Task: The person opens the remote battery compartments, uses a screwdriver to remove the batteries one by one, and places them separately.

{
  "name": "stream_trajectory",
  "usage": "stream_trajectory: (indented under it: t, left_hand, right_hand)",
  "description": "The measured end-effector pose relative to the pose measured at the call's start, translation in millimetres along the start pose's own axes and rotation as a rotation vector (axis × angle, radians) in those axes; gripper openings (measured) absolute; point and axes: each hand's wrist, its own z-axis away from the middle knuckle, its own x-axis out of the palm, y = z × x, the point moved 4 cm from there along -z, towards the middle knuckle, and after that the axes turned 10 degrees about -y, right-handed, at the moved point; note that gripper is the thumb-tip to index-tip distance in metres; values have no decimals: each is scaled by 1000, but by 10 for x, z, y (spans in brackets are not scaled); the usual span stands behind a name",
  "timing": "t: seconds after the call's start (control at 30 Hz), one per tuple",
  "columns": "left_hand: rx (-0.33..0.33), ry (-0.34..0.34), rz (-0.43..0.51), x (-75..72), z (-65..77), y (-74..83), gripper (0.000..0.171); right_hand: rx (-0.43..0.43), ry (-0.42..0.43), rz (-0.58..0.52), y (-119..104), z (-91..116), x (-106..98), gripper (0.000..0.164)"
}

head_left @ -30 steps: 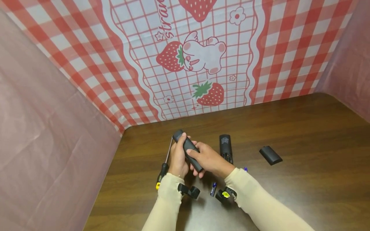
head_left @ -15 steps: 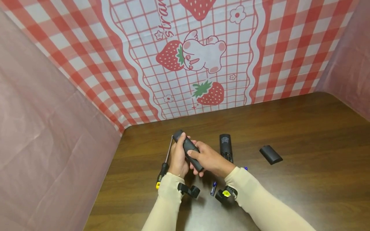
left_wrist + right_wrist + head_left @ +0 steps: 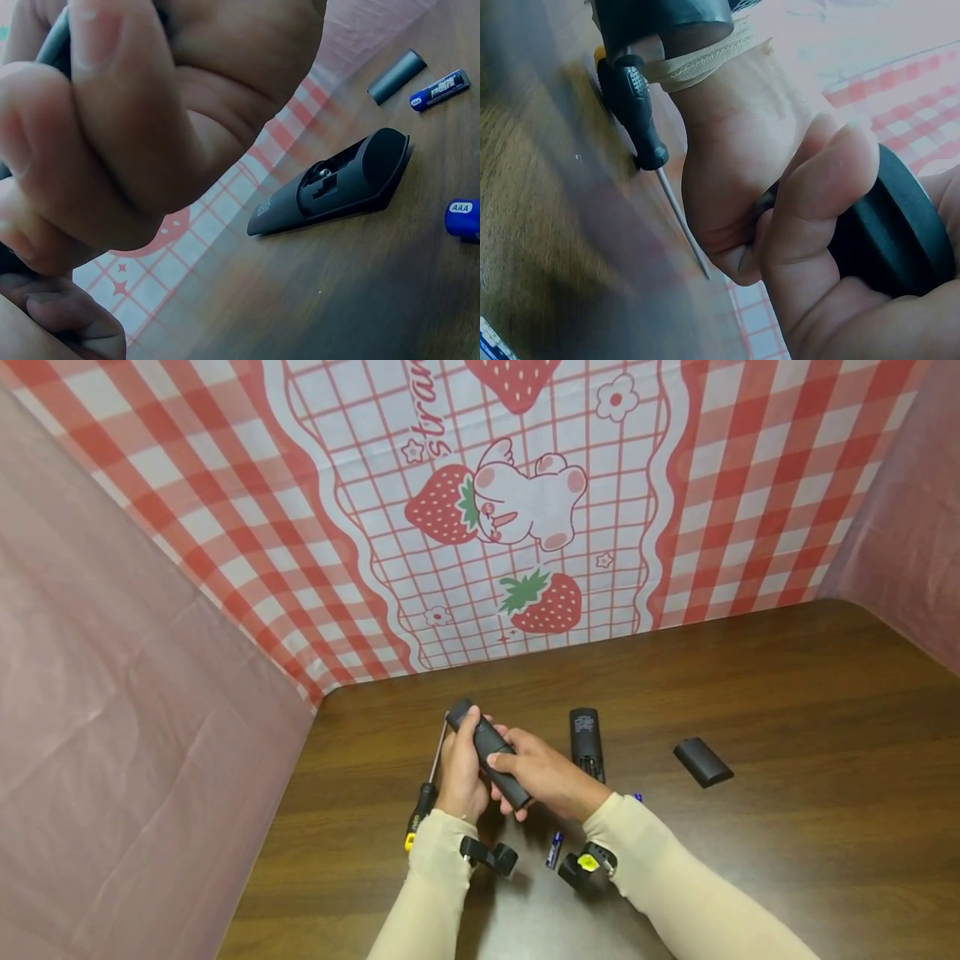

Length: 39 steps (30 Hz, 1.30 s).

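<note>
A black remote control (image 3: 489,745) is held between both hands above the table, tilted, its smooth back facing up with a seam across it. My left hand (image 3: 461,772) grips its far part from the left, thumb on top. My right hand (image 3: 551,774) holds the nearer part, its thumb pressing on the back near the seam. In the right wrist view curled fingers wrap the remote's dark end (image 3: 900,225). Just left of my left hand lies a screwdriver (image 3: 423,810) with a black and yellow handle. Fingers hide parts of the remote.
A second black remote (image 3: 585,735) lies with its battery compartment open, as the left wrist view shows. Its right-hand neighbour is a loose battery cover (image 3: 702,762). One blue AAA battery (image 3: 553,850) lies between the forearms; another battery (image 3: 637,797) is partly hidden by the right sleeve.
The lower part of the held remote's back has shifted slightly toward me, with the seam showing more plainly. My right thumb has moved a little with it.
</note>
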Motion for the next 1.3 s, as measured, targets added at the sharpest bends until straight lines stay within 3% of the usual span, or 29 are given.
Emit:
stream_trajectory:
  t: [0.4, 0.8, 1.13, 1.3]
  left_hand:
    - [9, -12, -1, -5, 0, -8, 33]
    - [45, -12, -37, 2, -7, 0, 37]
    - [58, 0, -36, -17, 16, 3, 33]
    - [55, 8, -48, -27, 30, -5, 39]
  right_hand:
    - [14, 9, 24, 14, -9, -9, 28]
    - [34, 79, 91, -4, -14, -45, 29]
    - [38, 112, 202, -26, 4, -54, 28]
    - [51, 127, 232, -17, 1, -64, 30]
